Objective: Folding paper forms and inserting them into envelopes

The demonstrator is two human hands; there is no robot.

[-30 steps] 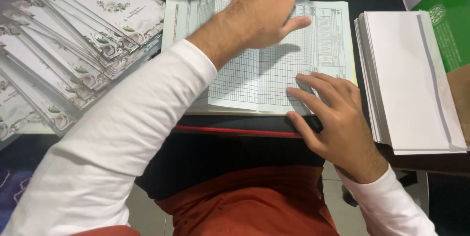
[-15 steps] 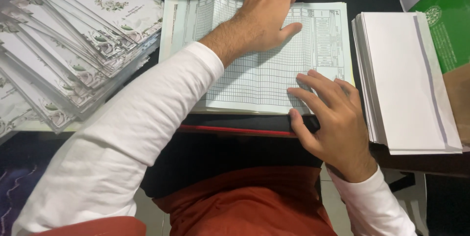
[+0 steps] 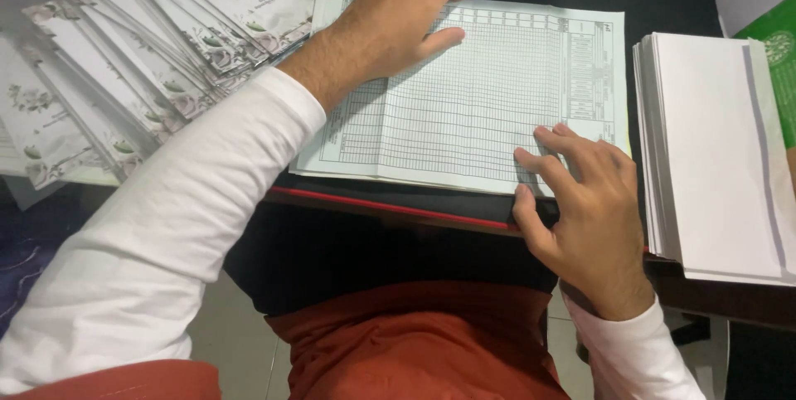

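**Inspector:** Start nearest you. Your right hand [image 3: 584, 213] sits at the table's front edge, thumb hooked over the red-trimmed dark tabletop edge [image 3: 398, 208], fingertips [image 3: 547, 133] spread on the near right corner of the white printed grid sheet [image 3: 489, 110]. It is relaxed, gripping nothing, only pressing.

**Operator:** And the sheet itself?

**Inspector:** It lies flat, directly ahead of you, between your two hands, its long axis running left to right across the table. Your right hand is the nearer one to you; it touches the near edge.

**Operator:** The left?

**Inspector:** Your left hand [image 3: 390, 23] reaches farther out, palm down and flat on the sheet's far left corner, fingers loosely curved, holding nothing.

**Operator:** What flanks it?

**Inspector:** To the left, a fanned pile of white floral-printed cards [image 3: 124, 60], just beside the sheet. To the right, a squared stack of plain white envelopes [image 3: 713, 151], close by but apart from it.
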